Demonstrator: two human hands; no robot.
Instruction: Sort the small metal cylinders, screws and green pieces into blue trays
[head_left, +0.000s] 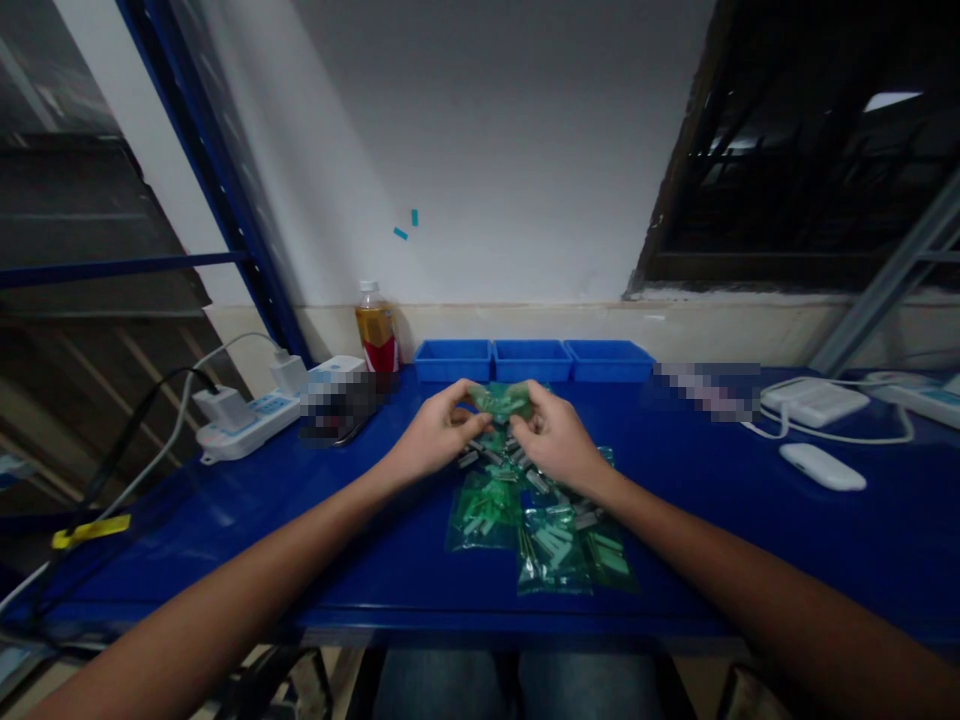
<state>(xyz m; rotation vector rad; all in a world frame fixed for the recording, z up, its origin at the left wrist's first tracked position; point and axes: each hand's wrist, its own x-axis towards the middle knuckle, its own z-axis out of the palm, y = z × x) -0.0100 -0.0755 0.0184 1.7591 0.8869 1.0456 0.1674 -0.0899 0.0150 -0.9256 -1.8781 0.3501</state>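
Note:
Between both hands, a green see-through plastic bag [501, 402] is held up over the middle of the blue table. My left hand [441, 425] pinches its left edge between thumb and fingers. On the opposite edge, my right hand [553, 432] has the same kind of grip. Below them lie more green bags, one on the left [486, 512] and one nearer me [553, 550], with small pale strip-like pieces inside. Several small grey pieces [537, 481] lie among the bags under my hands, partly hidden by them.
Three blue trays [454, 360] stand in a row against the wall. A drink bottle [376, 330] is left of them. A power strip [251, 420] with plugs and cables sits at the left. On the right are a white charger [816, 400], its cable and a white rounded device [822, 467].

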